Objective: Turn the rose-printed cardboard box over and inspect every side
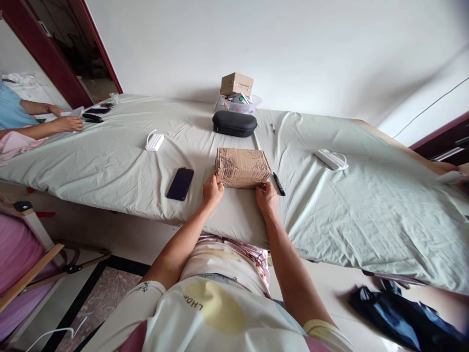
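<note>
The bare left hand (213, 190) and right hand (267, 196) each have their grip clamped on a near lower corner of the black-scribbled, brown, rectangular cardboard box (242, 168) on the pale-green, cloth-covered surface (128, 171); light, even pressure should steady it without denting.

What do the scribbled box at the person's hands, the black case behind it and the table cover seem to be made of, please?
Box: matte cardboard, judging by its brown colour and flat panels. Black case: dull, perhaps fabric-covered foam or moulded plastic; its smooth, rounded shell leaves that open. Table cover: probably matte cloth, given its soft wrinkles.
</note>
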`<state>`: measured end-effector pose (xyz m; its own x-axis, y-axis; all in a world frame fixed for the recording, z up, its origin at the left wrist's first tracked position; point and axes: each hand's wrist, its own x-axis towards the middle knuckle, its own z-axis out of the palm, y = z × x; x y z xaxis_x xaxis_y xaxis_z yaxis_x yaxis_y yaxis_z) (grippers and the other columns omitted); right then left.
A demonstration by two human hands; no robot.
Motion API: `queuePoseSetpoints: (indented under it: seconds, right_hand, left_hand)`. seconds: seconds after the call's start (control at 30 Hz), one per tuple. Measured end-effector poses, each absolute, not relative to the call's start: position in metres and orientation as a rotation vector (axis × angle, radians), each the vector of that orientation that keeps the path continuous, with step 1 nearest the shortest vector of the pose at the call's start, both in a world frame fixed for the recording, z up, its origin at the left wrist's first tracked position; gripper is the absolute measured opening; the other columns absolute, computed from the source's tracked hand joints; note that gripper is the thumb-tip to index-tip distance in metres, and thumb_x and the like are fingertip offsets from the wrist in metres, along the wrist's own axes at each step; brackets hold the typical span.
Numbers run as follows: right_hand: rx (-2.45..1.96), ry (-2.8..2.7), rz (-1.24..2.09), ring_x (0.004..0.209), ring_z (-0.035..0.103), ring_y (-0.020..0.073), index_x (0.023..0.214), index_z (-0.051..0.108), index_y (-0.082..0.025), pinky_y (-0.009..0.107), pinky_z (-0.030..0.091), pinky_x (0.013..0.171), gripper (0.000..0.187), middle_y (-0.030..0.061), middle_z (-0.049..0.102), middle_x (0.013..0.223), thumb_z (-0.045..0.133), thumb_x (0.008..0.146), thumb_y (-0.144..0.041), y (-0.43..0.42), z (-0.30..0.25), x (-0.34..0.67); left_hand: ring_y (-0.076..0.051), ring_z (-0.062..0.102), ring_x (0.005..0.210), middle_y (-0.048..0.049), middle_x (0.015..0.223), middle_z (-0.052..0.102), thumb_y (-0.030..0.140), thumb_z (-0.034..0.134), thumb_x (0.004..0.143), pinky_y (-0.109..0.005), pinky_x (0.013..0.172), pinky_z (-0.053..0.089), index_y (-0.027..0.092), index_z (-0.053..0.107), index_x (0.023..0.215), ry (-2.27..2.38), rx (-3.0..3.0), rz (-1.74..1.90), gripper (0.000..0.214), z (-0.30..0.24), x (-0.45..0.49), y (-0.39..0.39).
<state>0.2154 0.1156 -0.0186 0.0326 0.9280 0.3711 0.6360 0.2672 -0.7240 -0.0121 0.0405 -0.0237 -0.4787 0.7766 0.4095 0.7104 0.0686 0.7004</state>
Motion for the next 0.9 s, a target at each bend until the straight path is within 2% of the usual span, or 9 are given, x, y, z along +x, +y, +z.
queuePoseSetpoints:
  seconds: [0.1,0.17,0.3,0.37,0.47,0.57,0.7,0.8,0.9]
  right_hand:
    - [-1.369,-1.613,0.423,0.089,0.065,0.0264,0.111,0.066,-0.022,0.048,0.053,0.093,0.035,0.0067,0.072,0.093,0.061,0.081,-0.038,0.113,-0.015,0.214]
    - [-1.258,-1.522,0.423,0.086,0.066,0.0248,0.115,0.067,-0.021,0.047,0.055,0.090,0.039,0.0048,0.071,0.091,0.063,0.084,-0.045,0.110,-0.011,0.214]
    - [-0.944,-1.257,0.433,0.086,0.067,0.0222,0.117,0.068,-0.021,0.044,0.056,0.091,0.041,0.0019,0.067,0.088,0.061,0.092,-0.054,0.106,-0.001,0.217]
    - [-0.842,-1.154,0.456,0.089,0.069,0.0221,0.117,0.068,-0.022,0.044,0.058,0.093,0.042,0.0007,0.065,0.088,0.058,0.095,-0.056,0.105,0.003,0.219]
    - [-0.814,-1.132,0.538,0.092,0.071,0.0224,0.113,0.068,-0.023,0.045,0.059,0.095,0.041,0.0011,0.066,0.091,0.054,0.099,-0.058,0.106,0.004,0.218]
    - [-0.840,-1.278,0.617,0.099,0.071,0.0231,0.109,0.068,-0.023,0.046,0.059,0.096,0.042,0.0035,0.070,0.100,0.058,0.097,-0.062,0.109,-0.002,0.216]
    - [-0.877,-1.495,0.734,0.108,0.072,0.0244,0.132,0.061,-0.028,0.046,0.061,0.096,0.057,0.0062,0.072,0.114,0.072,0.088,-0.061,0.117,-0.016,0.214]
    - [-0.974,-1.587,0.753,0.103,0.074,0.0248,0.142,0.057,-0.028,0.045,0.063,0.092,0.069,0.0067,0.074,0.113,0.078,0.082,-0.056,0.118,-0.020,0.214]
    - [-1.112,-1.583,0.648,0.086,0.073,0.0234,0.137,0.062,-0.024,0.044,0.063,0.086,0.065,0.0043,0.074,0.096,0.077,0.082,-0.054,0.116,-0.017,0.216]
  left_hand:
    - [-0.032,0.069,0.129,-0.0205,0.135,0.072,0.020,0.068,0.094,-0.043,0.113,0.053,0.012,0.061,0.141,2.234,1.531,1.454,0.048,-0.018,-0.011,0.038]
    - [-0.031,0.071,0.125,-0.0198,0.131,0.074,0.031,0.065,0.100,-0.044,0.112,0.054,0.013,0.063,0.139,2.185,1.533,1.613,0.043,-0.016,-0.013,0.036]
    - [-0.027,0.071,0.121,-0.0160,0.126,0.074,0.061,0.044,0.108,-0.041,0.108,0.056,0.019,0.066,0.132,1.913,1.633,2.024,0.053,-0.012,-0.020,0.029]
    - [-0.025,0.071,0.122,-0.0146,0.128,0.073,0.066,0.036,0.109,-0.040,0.106,0.057,0.021,0.065,0.133,1.814,1.629,2.132,0.059,-0.010,-0.023,0.026]
    - [-0.026,0.071,0.120,-0.0148,0.129,0.073,0.066,0.036,0.109,-0.039,0.103,0.059,0.022,0.064,0.135,1.767,1.593,2.129,0.059,-0.010,-0.027,0.026]
    - [-0.027,0.071,0.119,-0.0163,0.132,0.072,0.063,0.042,0.109,-0.040,0.103,0.060,0.021,0.063,0.138,1.805,1.599,1.959,0.055,-0.016,-0.030,0.033]
    - [-0.031,0.066,0.135,-0.0195,0.146,0.066,0.050,0.054,0.106,-0.045,0.113,0.056,0.018,0.052,0.153,1.961,1.574,1.645,0.057,-0.029,-0.033,0.044]
    - [-0.032,0.060,0.144,-0.0182,0.157,0.060,0.043,0.061,0.103,-0.048,0.121,0.050,0.020,0.046,0.160,2.036,1.587,1.544,0.064,-0.034,-0.033,0.048]
    - [-0.032,0.061,0.142,-0.0160,0.156,0.061,0.042,0.062,0.103,-0.048,0.120,0.051,0.024,0.045,0.161,2.020,1.586,1.621,0.064,-0.034,-0.031,0.047]
